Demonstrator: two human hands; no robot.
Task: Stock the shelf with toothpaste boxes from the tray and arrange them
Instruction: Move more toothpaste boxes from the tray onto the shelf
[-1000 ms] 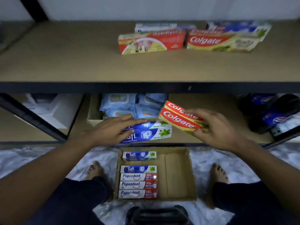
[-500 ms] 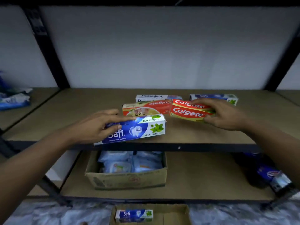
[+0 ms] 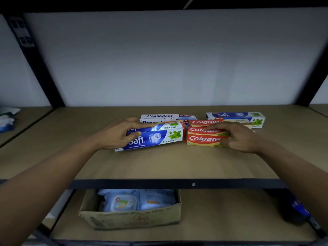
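The left hand (image 3: 120, 134) was clamped on the blue Safi box (image 3: 154, 137), with the fingers over its top edge and the thumb on the printed front. This grip from above probably allowed the box to be lowered and slid without covering the label. The box lay lengthwise on the shelf (image 3: 159, 162), a little slanted, and its left lower corner seemed to touch the board.

The right hand (image 3: 237, 137) gripped the right end of the Colgate box (image 3: 204, 138) in the same way — fingers on top, thumb in front. I could not tell whether it held one box or two. It stood just beside the Safi box, nearly end to end, so I judged that a front row was being made.

Behind them stood a Pepsodent box (image 3: 166, 117), a rear Colgate box (image 3: 204, 122) and a rear Safi box (image 3: 236, 115), all facing forward. On the lower board was a cardboard carton (image 3: 131, 219) with wipe packs. The tray was not in view.

The next need, in my judgement, was to straighten the slanted Safi box.
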